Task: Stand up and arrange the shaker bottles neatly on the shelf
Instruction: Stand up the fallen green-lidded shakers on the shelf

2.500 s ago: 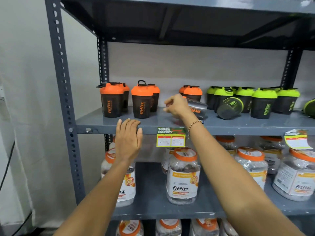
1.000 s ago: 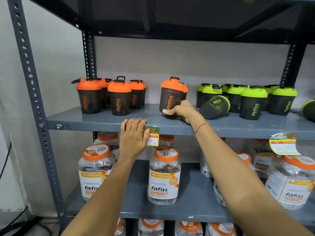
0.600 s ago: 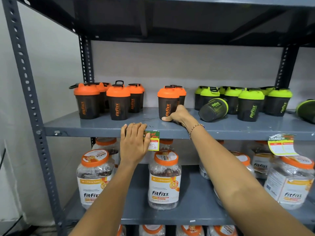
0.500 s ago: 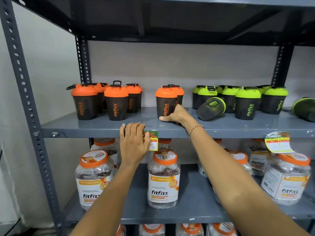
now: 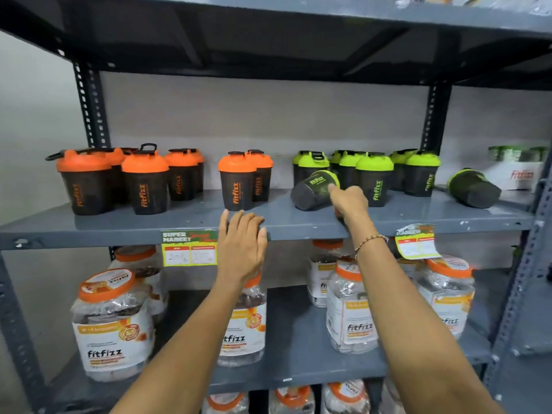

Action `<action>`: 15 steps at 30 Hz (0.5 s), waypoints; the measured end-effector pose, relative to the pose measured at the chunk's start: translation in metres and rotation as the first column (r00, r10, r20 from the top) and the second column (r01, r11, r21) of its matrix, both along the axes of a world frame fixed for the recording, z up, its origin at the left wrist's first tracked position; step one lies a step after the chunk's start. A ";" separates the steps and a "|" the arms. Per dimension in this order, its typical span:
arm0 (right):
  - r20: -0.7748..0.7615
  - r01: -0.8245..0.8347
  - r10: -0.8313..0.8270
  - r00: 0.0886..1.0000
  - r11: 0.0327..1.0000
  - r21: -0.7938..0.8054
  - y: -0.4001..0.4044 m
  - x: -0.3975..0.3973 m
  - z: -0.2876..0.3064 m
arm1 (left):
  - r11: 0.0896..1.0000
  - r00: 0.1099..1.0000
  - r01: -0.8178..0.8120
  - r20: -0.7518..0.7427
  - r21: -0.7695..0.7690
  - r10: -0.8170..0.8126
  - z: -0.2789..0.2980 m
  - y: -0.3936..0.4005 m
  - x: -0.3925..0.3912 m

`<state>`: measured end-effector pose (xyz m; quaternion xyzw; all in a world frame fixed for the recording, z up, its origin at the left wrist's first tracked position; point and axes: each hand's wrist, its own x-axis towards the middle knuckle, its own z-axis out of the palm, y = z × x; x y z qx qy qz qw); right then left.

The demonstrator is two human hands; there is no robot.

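While my left hand point(image 5: 242, 240) lay flat and open on the edge of the shelf point(image 5: 298, 225), holding nothing, my right hand point(image 5: 348, 201) reached the toppled green-lidded shaker bottle point(image 5: 313, 189), fingers on its lid end, grip not yet closed. I judged a poor hold could roll it off or knock the upright green shakers point(image 5: 373, 180) behind.
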<state>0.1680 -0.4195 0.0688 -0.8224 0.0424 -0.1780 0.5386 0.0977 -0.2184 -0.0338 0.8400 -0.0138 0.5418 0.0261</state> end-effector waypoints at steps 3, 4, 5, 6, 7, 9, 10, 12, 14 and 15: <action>-0.005 -0.003 0.003 1.000 0.991 -0.135 -0.006 0.005 -0.004 | 1.000 1.000 0.001 -0.001 0.002 -0.001 -0.003 -0.033 0.011; -0.012 -0.014 0.012 1.000 0.987 -0.157 -0.005 0.006 -0.002 | 1.000 1.000 -0.010 0.005 -0.010 0.010 -0.005 -0.042 0.014; -0.021 -0.033 0.030 0.999 0.984 -0.176 -0.002 0.007 0.000 | 0.999 1.000 -0.029 0.007 -0.023 0.029 -0.007 -0.046 0.015; -0.038 -0.060 0.053 0.998 0.979 -0.195 0.002 0.006 0.002 | 0.998 0.999 -0.052 -0.001 -0.030 0.052 -0.008 -0.049 0.016; -0.060 -0.088 0.077 0.995 0.974 -0.208 0.005 0.007 0.004 | 0.997 0.997 -0.075 -0.012 -0.022 0.074 -0.010 -0.049 0.017; -0.110 -0.142 0.119 0.987 0.961 -0.236 0.013 0.006 0.009 | 0.994 0.994 -0.106 -0.032 0.013 0.107 -0.011 -0.045 0.016; -0.144 -0.160 0.126 0.981 0.954 -0.253 0.016 0.004 0.011 | 0.993 0.993 -0.112 -0.038 0.027 0.113 -0.011 -0.043 0.016; -0.238 -0.202 0.135 0.962 0.937 -0.285 0.018 0.002 0.019 | 0.992 0.991 -0.118 -0.050 0.038 0.120 -0.011 -0.043 0.015; -0.313 -0.235 0.141 0.939 0.929 -0.287 0.020 0.000 0.025 | 0.992 0.990 -0.121 -0.062 0.040 0.123 -0.011 -0.043 0.015; -0.331 -0.240 0.138 0.933 0.927 -0.287 0.021 0.000 0.027 | 0.992 0.990 -0.123 -0.067 0.042 0.126 -0.012 -0.044 0.015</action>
